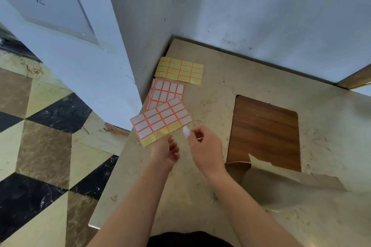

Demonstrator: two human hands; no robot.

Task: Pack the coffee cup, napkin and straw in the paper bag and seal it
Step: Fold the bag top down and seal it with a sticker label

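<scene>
**Sticker off the sheet, bag waiting to be sealed**

Right hand (205,146) first: thumb and forefinger are pinched on a small white sticker (185,132), lifted clear of the sheet and hanging in the air just off its lower right corner. The left hand (165,151) is alongside, fingers curled at the bottom edge of the nearest sticker sheet (161,121), apparently steadying it, though exactly how the fingers meet the paper is hard to tell. That sheet already shows several yellow blanks along its lower row where labels have gone.

Further out, a second sticker sheet (167,91) lies partly under the first, and a yellow sheet (179,70) sits beyond it, near the wall corner.

Now the paper bag (285,184): it lies on the counter (210,90) to the right of the right wrist, near it but apart from the pinched sticker, its top flap looking folded. Cup, napkin and straw are not visible; presumably inside.

This reads as the sealing step. The next move calls for carrying the sticker rightward and pressing it down across the flap edge, keeping the tacky side off the fingers.
</scene>
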